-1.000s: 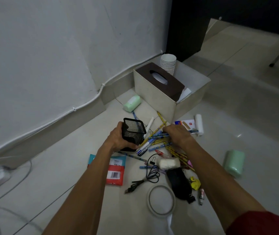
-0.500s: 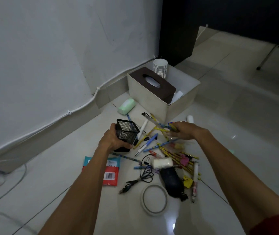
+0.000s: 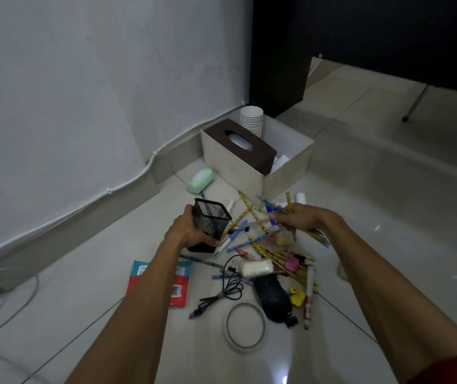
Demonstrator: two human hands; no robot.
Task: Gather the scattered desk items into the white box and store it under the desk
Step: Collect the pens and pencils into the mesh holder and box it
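My left hand grips a black mesh pen holder, tilted, just above the tiled floor. My right hand is closed around a bunch of pencils and pens lifted off the floor, to the right of the holder. More pencils and pens lie scattered below my hands. The white box stands beyond by the wall; inside it are a brown tissue box and a stack of paper cups.
On the floor lie a green roll, a red and teal packet, a black cable, a tape ring, a black pouch, a white wad and a yellow object. A dark desk panel stands behind the box.
My right hand has closed on a bunch of pencils and pens and lifted it off the floor pile. My left hand keeps holding the mesh holder.
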